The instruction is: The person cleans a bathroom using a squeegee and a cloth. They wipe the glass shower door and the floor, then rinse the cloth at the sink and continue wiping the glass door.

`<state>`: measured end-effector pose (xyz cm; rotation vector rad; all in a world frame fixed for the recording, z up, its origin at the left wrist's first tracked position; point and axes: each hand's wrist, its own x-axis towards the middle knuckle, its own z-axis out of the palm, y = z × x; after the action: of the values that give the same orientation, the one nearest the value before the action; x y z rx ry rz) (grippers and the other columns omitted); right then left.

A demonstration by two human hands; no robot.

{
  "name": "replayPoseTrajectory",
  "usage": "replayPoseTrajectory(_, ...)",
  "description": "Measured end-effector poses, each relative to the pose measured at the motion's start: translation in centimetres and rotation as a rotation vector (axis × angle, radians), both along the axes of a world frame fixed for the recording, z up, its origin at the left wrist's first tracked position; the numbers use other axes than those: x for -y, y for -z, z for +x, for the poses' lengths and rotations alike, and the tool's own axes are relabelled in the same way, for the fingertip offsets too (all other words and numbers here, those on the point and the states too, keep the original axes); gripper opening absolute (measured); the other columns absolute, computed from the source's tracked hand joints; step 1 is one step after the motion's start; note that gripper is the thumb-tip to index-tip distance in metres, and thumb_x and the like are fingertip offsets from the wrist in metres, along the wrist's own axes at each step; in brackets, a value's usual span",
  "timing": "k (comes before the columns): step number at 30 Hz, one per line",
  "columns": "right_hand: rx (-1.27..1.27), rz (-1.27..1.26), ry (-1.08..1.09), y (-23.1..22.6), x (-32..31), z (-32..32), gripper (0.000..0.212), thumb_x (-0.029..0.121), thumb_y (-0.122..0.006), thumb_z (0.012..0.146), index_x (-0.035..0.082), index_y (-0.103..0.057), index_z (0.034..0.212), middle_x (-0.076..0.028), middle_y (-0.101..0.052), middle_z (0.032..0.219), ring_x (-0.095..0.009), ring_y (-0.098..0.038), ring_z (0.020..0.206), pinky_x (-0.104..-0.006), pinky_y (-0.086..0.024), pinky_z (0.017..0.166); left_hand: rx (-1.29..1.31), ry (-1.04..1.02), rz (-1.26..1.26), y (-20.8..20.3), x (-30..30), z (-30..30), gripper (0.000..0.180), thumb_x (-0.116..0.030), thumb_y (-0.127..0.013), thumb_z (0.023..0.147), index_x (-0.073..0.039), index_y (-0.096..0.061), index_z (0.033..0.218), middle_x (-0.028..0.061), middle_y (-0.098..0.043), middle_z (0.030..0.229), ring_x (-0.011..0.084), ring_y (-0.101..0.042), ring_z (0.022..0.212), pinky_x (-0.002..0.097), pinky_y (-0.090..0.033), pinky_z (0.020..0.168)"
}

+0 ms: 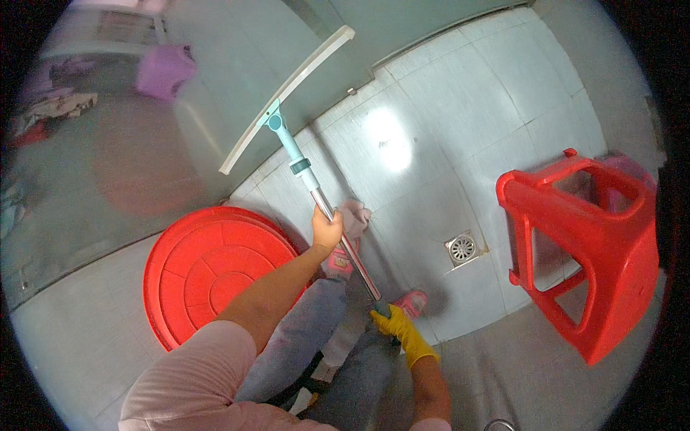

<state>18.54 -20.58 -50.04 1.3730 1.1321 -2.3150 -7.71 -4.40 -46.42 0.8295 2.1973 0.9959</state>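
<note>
A long-handled squeegee [350, 248] with a metal pole and a pale teal head slants up and away to the left. Around the middle of its pole, my bare left hand [328, 228] is closed. My right hand [394, 323], in a yellow rubber glove, grips the dark end of the handle near my knee. The wide pale blade [295, 90] is raised in front of the grey-green glass panel [237, 65]; whether it touches the glass I cannot tell.
A round red lid [215, 276] lies to my left. At the right is a red plastic stool [589, 251] on its side. A metal floor drain [461, 248] sits in the pale tiled floor [460, 179]. My feet wear pink slippers [412, 304]. A purple shape [166, 70] shows in the glass.
</note>
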Motion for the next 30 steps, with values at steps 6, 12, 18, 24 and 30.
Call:
replayPoseTrajectory(6, -0.043, -0.088, 0.027, -1.8, -0.6, 1.4, 0.032, 0.038, -0.064, 0.077, 0.009, -0.059, 0.088, -0.003, -0.058, 0.063, -0.015, -0.054, 0.054, -0.03, -0.043, 0.048, -0.057, 0.003, -0.039, -0.9, 0.5, 1.7, 0.026, -0.008, -0.053, 0.074, 0.003, -0.046, 0.096, 0.0123, -0.056, 0.069, 0.0203, -0.056, 0.057, 0.0331, -0.046, 0.052)
replayPoseTrajectory(12, -0.016, -0.193, 0.047, -5.6, 0.1, 2.9, 0.033, 0.039, -0.063, 0.078, 0.008, -0.056, 0.089, -0.005, -0.058, 0.065, -0.015, -0.053, 0.052, -0.0294, -0.042, 0.047, -0.145, -0.011, -0.084, -2.8, 0.8, 2.5, 0.032, -0.012, -0.054, 0.072, 0.005, -0.05, 0.1, 0.0208, -0.061, 0.08, 0.0307, -0.062, 0.076, 0.0365, -0.048, 0.069)
replayPoseTrajectory(18, -0.018, -0.326, 0.107, -14.2, -1.2, 3.6, 0.032, 0.037, -0.061, 0.081, 0.006, -0.054, 0.08, -0.003, -0.053, 0.061, -0.014, -0.049, 0.048, -0.0276, -0.04, 0.043, -0.088, 0.011, -0.233, -6.0, -0.5, 2.4, 0.031, -0.015, -0.055, 0.071, 0.004, -0.053, 0.096, 0.0209, -0.062, 0.082, 0.0311, -0.062, 0.079, 0.037, -0.048, 0.071)
replayPoseTrajectory(24, -0.065, -0.26, 0.239, -18.5, -2.9, 1.9, 0.03, 0.034, -0.058, 0.084, 0.005, -0.051, 0.087, -0.005, -0.052, 0.061, -0.014, -0.049, 0.048, -0.027, -0.04, 0.045, 0.006, 0.025, -0.295, -7.4, -2.2, 0.4, 0.033, -0.02, -0.056, 0.071, 0.004, -0.054, 0.093, 0.0168, -0.062, 0.079, 0.0258, -0.059, 0.07, 0.0355, -0.048, 0.065)
replayPoseTrajectory(30, -0.028, -0.293, 0.293, -24.6, -1.3, 1.0, 0.029, 0.029, -0.059, 0.084, 0.003, -0.05, 0.093, -0.008, -0.055, 0.064, -0.016, -0.052, 0.053, -0.0285, -0.043, 0.049, 0.395, 0.102, -0.242, -9.6, -0.7, 2.0, 0.021, -0.018, -0.054, 0.079, 0.002, -0.053, 0.085, 0.009, -0.057, 0.065, 0.0166, -0.056, 0.058, 0.0311, -0.046, 0.052)
